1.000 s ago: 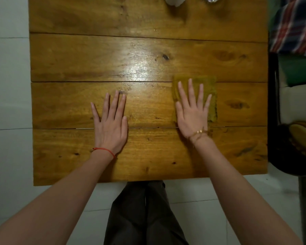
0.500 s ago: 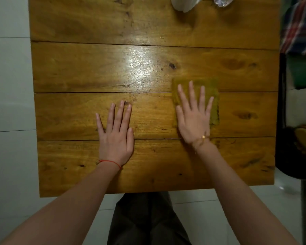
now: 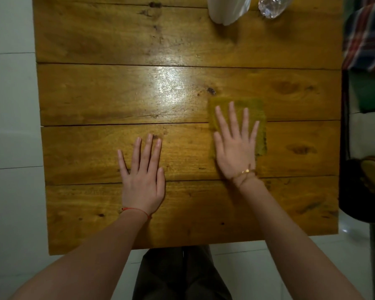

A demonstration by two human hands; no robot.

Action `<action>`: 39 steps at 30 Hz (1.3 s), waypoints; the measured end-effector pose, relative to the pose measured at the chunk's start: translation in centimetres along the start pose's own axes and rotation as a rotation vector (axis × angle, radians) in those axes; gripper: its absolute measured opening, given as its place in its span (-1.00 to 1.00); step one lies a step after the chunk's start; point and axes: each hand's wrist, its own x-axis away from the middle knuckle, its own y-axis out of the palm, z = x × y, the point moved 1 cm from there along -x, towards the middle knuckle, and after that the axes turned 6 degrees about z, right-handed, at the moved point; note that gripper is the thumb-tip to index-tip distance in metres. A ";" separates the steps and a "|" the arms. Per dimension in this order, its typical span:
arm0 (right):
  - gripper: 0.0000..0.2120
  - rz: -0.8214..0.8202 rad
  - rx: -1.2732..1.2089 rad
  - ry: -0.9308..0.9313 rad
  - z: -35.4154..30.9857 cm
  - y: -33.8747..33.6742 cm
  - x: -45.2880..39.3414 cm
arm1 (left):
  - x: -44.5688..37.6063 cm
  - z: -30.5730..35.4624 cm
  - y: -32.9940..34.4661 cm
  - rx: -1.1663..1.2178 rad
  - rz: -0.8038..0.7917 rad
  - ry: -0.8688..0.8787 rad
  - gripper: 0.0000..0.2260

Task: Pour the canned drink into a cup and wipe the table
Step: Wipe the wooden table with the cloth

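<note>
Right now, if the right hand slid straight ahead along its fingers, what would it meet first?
The right hand lies flat on the yellow-green cloth. Ahead there is only bare table; farther on, the white object at the far edge looks roughly in line, though depth is uncertain.

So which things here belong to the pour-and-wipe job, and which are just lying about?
Job:
- yellow cloth, flat under the right hand
- wooden table
- white cup, far edge, cut off by the frame
- left hand, flat on the bare wood

Lying about:
- clear plastic bottle
- plaid fabric, off the table
</note>
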 end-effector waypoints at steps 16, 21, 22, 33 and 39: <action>-0.48 -0.016 -0.017 -0.049 0.2 0.2 2.3 | 0.0 0.0 0.0 0.008 0.011 0.007 -0.44; -0.47 0.044 -0.047 0.206 -2.2 0.5 1.0 | 0.1 -0.1 0.2 0.017 0.025 0.003 -0.44; -0.46 0.026 -0.036 0.140 -3.3 0.7 1.9 | 0.1 -0.1 0.2 0.018 0.029 0.003 -0.45; -0.47 -0.008 -0.013 0.059 2.8 1.0 7.9 | 0.2 0.0 0.4 0.053 0.071 0.009 -0.46; -0.44 -0.023 -0.002 -0.079 -4.2 1.7 7.9 | 0.4 -0.1 0.6 0.045 0.077 0.010 -0.47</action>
